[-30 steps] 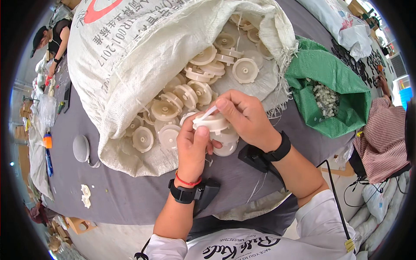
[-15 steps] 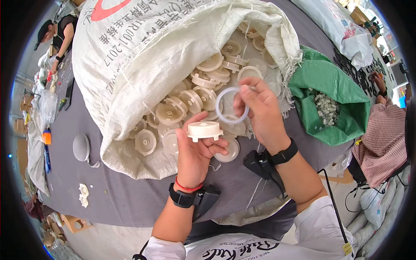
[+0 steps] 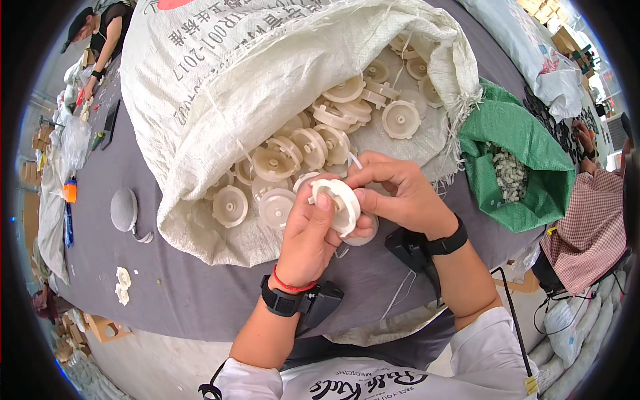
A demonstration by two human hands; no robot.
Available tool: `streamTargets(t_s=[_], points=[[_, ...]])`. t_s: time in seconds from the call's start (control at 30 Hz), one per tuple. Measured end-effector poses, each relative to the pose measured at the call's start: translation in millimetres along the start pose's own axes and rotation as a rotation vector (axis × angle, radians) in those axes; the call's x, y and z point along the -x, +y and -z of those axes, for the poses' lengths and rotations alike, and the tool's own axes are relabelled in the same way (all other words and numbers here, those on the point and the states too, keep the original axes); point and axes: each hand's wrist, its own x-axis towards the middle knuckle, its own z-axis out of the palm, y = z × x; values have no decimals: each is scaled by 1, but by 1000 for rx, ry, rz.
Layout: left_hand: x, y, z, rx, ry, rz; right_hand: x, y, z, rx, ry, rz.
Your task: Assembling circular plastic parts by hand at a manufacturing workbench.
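My left hand (image 3: 301, 243) is closed around a white round plastic cap (image 3: 345, 208), tilted so its hollow side shows; the thumb presses on it. Against the cap's right edge, my right hand (image 3: 410, 200) has its fingers pinched together. A short piece of a translucent white ring (image 3: 354, 160) shows by the right fingertips, the rest hidden by the fingers. Just beyond both hands, many similar off-white caps (image 3: 401, 120) spill from the mouth of a large white woven sack (image 3: 220, 113).
A green woven bag (image 3: 533, 143) with whitish bits (image 3: 510, 175) inside stands to the right. On the grey cloth at left lie a round grey object (image 3: 124, 209) with a strap and two small white pieces (image 3: 123, 285). Co-workers are at far left and right.
My right hand has come down with the ring to the cap. My left hand has tilted the cap from level to on edge, its thumb now on it.
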Motion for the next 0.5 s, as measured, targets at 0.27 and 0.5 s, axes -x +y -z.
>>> streamTargets(t_s=[0.27, 0.5], points=[[-1, 3, 20, -241, -98, -1, -2, 6, 3, -328, -187, -131], [12, 5, 16, -189, -44, -64, -7, -1, -5, -144, -154, -62]])
